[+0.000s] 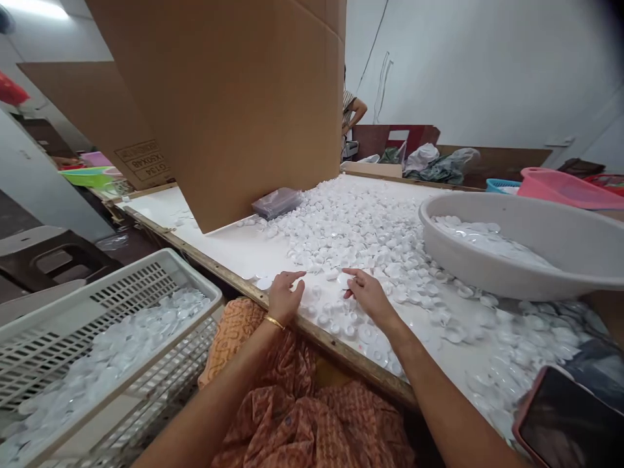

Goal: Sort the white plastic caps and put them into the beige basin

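My right hand (368, 296) is over the near part of the white tabletop, its fingers closed on a small round white plastic piece (343, 281). To its left, my left hand (286, 296) hovers at the table's wooden edge, thumb and index finger apart with nothing visible between them. A gold bangle circles that wrist. Beyond both hands spreads a wide heap of similar white plastic pieces (361, 224). More of these pieces (336, 318) lie scattered just in front of me, between the hands and the edge.
A large pale basin (487, 273) with white pieces stands at right. A phone (570, 416) is at lower right. On the left, a slatted crate (160, 351) holds more pieces. A tall cardboard sheet (234, 110) rises behind a clear plastic box (277, 203). Another person (351, 110) stands beyond.
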Action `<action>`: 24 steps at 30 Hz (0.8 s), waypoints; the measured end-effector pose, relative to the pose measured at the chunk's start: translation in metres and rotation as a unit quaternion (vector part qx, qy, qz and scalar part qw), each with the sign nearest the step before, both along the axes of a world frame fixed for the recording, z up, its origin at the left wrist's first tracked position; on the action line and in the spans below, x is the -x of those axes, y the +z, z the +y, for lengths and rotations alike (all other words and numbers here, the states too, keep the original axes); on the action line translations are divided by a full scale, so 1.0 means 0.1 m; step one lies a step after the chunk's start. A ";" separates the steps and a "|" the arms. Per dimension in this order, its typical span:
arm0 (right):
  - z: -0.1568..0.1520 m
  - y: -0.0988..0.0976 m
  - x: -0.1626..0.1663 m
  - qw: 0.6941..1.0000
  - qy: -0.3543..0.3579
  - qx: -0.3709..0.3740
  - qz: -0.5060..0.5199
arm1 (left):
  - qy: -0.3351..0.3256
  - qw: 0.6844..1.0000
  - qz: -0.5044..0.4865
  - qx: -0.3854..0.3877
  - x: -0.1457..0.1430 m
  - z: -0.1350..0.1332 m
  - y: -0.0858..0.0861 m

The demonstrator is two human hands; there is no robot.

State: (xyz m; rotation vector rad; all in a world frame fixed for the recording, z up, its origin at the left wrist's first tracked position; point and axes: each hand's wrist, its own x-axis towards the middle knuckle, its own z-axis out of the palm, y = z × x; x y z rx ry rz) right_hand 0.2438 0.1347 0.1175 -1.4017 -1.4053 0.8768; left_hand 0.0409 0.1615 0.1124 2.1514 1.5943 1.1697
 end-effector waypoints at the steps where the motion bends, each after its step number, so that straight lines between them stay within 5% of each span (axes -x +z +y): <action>1: 0.00 0.01 0.06 1.000 0.017 0.004 0.000 | -0.030 0.999 -0.021 0.015 -0.02 -0.01 0.04; 4: 0.03 0.06 0.24 0.998 0.063 0.003 -0.021 | -0.117 0.983 -0.096 0.101 -0.11 0.00 0.14; 9: 0.17 0.12 0.44 0.992 0.078 0.027 -0.095 | -0.109 0.945 -0.154 0.267 -0.18 0.15 0.22; 24: 0.33 0.04 0.42 0.954 0.039 0.062 -0.289 | -0.092 0.900 -0.116 0.411 -0.19 0.45 0.03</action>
